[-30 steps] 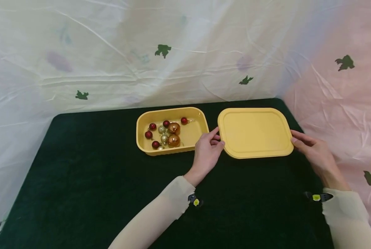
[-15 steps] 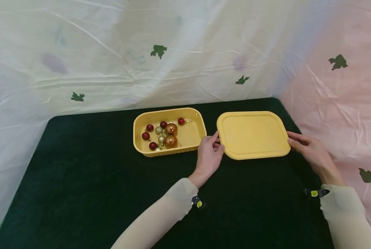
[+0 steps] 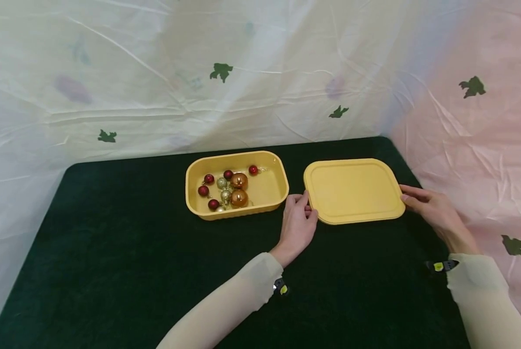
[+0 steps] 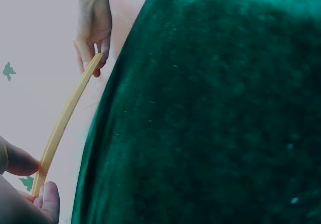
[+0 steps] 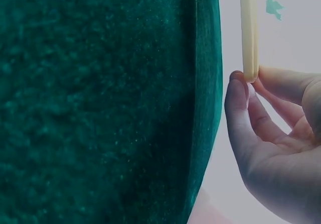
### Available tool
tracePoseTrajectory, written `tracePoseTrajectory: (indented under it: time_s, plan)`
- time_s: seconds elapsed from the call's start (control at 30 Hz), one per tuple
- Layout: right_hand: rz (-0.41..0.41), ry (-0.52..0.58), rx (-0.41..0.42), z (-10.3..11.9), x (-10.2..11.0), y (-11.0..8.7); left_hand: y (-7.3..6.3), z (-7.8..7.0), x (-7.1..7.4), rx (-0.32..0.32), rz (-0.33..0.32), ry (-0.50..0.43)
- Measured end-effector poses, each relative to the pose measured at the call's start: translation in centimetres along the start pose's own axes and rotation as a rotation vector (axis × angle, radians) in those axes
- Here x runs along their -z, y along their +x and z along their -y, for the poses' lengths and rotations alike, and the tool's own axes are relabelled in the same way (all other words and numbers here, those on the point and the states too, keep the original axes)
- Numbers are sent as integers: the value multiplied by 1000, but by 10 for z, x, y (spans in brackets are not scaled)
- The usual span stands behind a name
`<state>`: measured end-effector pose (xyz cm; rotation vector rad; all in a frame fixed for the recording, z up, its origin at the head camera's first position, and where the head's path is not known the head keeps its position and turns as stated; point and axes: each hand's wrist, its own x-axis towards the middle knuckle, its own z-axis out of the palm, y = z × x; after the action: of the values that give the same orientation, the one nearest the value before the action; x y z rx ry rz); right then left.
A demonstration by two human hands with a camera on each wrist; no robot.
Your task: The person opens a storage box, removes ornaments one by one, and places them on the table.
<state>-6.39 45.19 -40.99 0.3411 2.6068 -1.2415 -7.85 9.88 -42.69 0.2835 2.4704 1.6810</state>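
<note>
Both hands hold a yellow rounded rectangular lid (image 3: 354,189), right of the yellow box (image 3: 267,186). At its left end, the left hand (image 3: 297,225) pinches the edge between thumb and fingers. The right hand (image 3: 439,213) pinches the opposite end the same way. Seen edge-on in the left wrist view, the lid (image 4: 65,116) shows a gap to the green table surface. In the right wrist view, thumb and fingertips (image 5: 238,78) meet at the lid's end. Inside the box lie small dark red baubles (image 3: 203,190), gold ones (image 3: 221,182) and two larger copper baubles (image 3: 239,198).
A dark green cloth (image 3: 134,252) covers the table. Pale curtains (image 3: 147,72) with green bird shapes hang behind it, and a pinkish curtain (image 3: 461,140) runs close along its right side.
The lid has come down a little, its far edge lower in the head view, with both hands still pinching it. The whole head view has shifted slightly; the box stays put.
</note>
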Motion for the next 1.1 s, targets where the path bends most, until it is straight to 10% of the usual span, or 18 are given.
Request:
tracePoseTrajectory:
  time_s: [1.1]
  plan:
    - [78, -44, -91, 7, -6, 21, 20, 16, -6, 109, 22, 152]
